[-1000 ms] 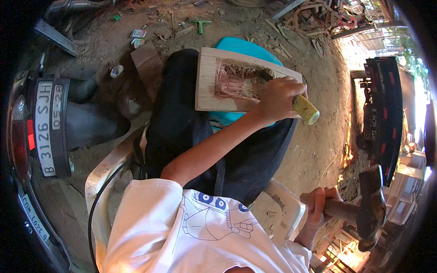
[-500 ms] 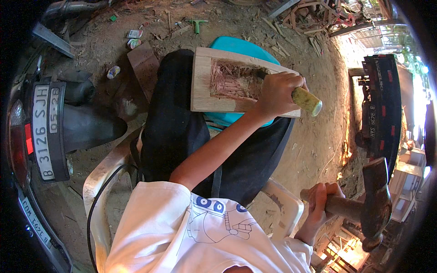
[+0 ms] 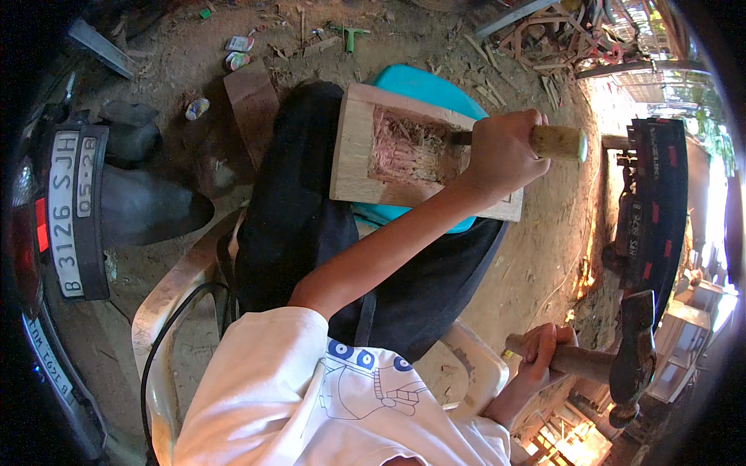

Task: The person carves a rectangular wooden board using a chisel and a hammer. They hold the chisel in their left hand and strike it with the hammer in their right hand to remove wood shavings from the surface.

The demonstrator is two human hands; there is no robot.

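Across my thighs and a turquoise plastic piece (image 3: 423, 81) lies a pale wooden block (image 3: 355, 147) with a rough rectangular hollow cut into it. My left hand (image 3: 507, 151) is closed around a chisel (image 3: 561, 144). Its yellowish wooden handle sticks out to the right, and the short dark blade part showing points left over the right part of the hollow; whether its tip touches wood cannot be made out. Off to the lower right, away from the block, my right hand (image 3: 542, 353) grips the wooden handle of a hammer (image 3: 633, 361) with a worn, dark metal head.
I sit on a white plastic chair (image 3: 159, 311) with a black cable beside it. Motorbike rears with plates (image 3: 74, 210) stand at left. A dark vehicle rear (image 3: 657, 210) is at right. Scrap wood, cups and a green tool (image 3: 351, 37) lie on the dirt ground.
The chisel handle has swung upward and right, lying nearly level, with my left hand slightly higher. The block has tilted a little. My right hand and the hammer have shifted slightly down and left.
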